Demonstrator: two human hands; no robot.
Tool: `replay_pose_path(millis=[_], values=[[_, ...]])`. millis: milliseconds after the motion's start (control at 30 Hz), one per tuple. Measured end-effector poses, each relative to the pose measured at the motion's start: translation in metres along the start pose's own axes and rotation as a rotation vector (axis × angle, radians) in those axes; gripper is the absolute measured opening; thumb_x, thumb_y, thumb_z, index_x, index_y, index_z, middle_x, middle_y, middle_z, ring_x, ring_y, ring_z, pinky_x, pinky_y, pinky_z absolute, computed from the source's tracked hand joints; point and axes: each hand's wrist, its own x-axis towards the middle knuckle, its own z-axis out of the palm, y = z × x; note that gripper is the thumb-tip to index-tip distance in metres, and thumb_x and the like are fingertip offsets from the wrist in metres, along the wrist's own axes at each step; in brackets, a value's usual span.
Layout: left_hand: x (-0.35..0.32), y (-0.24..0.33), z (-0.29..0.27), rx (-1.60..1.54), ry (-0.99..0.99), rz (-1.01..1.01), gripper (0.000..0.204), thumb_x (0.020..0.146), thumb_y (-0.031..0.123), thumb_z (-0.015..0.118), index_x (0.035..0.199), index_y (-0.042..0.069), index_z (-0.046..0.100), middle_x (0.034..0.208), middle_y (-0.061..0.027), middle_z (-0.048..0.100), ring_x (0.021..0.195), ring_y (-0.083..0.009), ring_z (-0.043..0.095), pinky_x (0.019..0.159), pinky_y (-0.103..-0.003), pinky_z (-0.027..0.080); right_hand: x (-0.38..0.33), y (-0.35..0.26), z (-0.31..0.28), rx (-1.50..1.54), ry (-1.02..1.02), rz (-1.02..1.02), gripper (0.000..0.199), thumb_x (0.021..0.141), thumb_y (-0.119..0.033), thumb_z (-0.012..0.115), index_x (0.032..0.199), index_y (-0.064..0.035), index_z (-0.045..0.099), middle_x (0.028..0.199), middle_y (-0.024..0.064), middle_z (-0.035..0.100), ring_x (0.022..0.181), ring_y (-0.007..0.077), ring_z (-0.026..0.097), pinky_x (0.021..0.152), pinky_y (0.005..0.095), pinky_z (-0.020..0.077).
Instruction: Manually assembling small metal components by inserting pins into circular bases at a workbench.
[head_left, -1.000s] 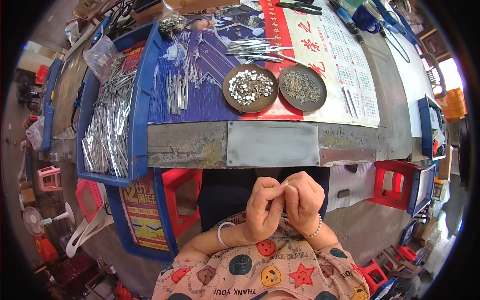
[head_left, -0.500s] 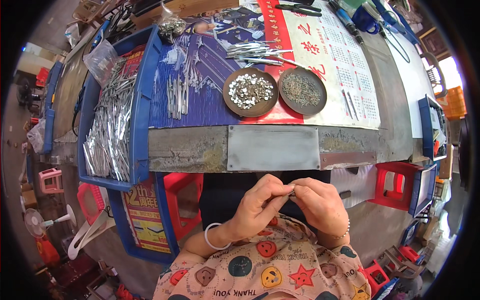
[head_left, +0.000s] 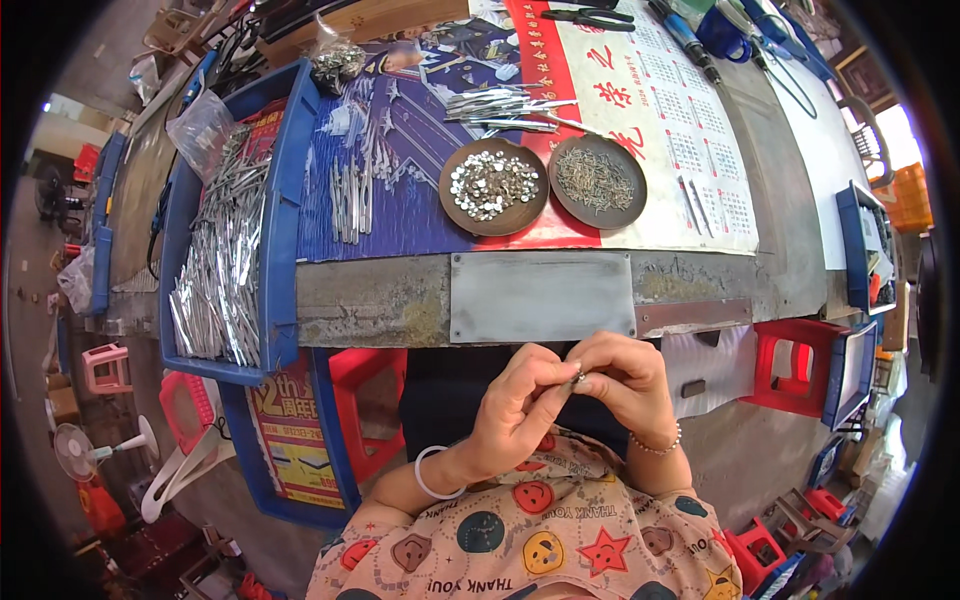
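Note:
In front of my body, just below the table's front edge, both hands come together around a small dark metal piece [head_left: 579, 378]. My left hand [head_left: 522, 408] pinches it between thumb and forefinger. From the other side, the thumb and bent fingers of my right hand [head_left: 628, 388] close on the same piece. Fingertips cover most of it, so its exact kind cannot be told. On the table beyond stand two shallow brown bowls: the left bowl [head_left: 494, 229] holds small shiny round pieces [head_left: 488, 184], the right bowl [head_left: 602, 222] small thin metal pins [head_left: 594, 178].
A blue crate [head_left: 284, 240] full of slim silver metal strips [head_left: 222, 275] stands at the left. More strips [head_left: 350, 200] lie on the poster, with a bundle [head_left: 500, 105] behind the bowls. Black-handled pliers [head_left: 590, 18] rest at the back. A pale metal plate [head_left: 542, 295] covers the table's front edge.
My right hand has turned, its wrist shifting left and its knuckles rising, with the fingers now more bent over the small metal piece. My left hand stays nearly in place.

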Motion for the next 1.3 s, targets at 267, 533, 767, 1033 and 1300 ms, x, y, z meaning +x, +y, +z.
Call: replay_pose_path(millis=[267,533,767,1033,1300], values=[[-0.001,-0.015,0.015,0.25,0.31,0.287,0.026,0.088,-0.007,0.054,0.113,0.001,0.053,0.094,-0.0111,0.051,0.072,-0.0141,0.049,0.058,-0.023,0.041,0.001,0.0,0.033,0.095,0.299,-0.016,0.009,0.079,0.002,0.067,0.088,0.0043,0.064,0.091,0.0125,0.065,0.079,0.0172,0.062,0.068,0.0258,0.0513],[-0.008,-0.013,0.018,0.169,0.293,0.227,0.027,0.088,-0.008,0.054,0.113,-0.001,0.052,0.097,-0.0123,0.051,0.075,-0.0139,0.049,0.061,-0.022,0.041,0.004,-0.006,0.042,-0.342,0.367,-0.244,0.007,0.079,-0.002,0.066,0.078,0.0013,0.059,0.074,0.0115,0.061,0.061,0.0219,0.059,0.054,0.0275,0.0463],[-0.013,-0.017,0.02,0.084,0.284,0.206,0.026,0.088,-0.007,0.054,0.114,-0.001,0.053,0.098,-0.0116,0.051,0.076,-0.0122,0.048,0.062,-0.021,0.041,0.007,0.009,0.044,-0.412,0.377,-0.333,0.016,0.081,-0.009,0.064,0.07,-0.001,0.054,0.072,0.0108,0.059,0.053,0.0213,0.054,0.047,0.0287,0.0435],[-0.011,-0.01,0.019,0.044,0.231,0.169,0.026,0.088,-0.008,0.053,0.113,-0.001,0.054,0.098,-0.011,0.05,0.077,-0.0125,0.048,0.062,-0.02,0.04,0.014,0.011,0.032,-0.531,0.336,-0.49,0.026,0.083,-0.017,0.059,0.063,-0.003,0.05,0.063,0.0082,0.054,0.044,0.0209,0.047,0.042,0.03,0.038],[-0.005,-0.008,0.015,0.089,0.182,0.182,0.023,0.091,-0.006,0.049,0.114,-0.003,0.052,0.104,-0.0127,0.049,0.083,-0.011,0.05,0.071,-0.02,0.044,0.021,0.007,0.032,-0.524,0.368,-0.451,0.034,0.088,-0.024,0.052,0.063,-0.0019,0.048,0.062,0.0106,0.054,0.046,0.0224,0.048,0.043,0.0306,0.0372]])
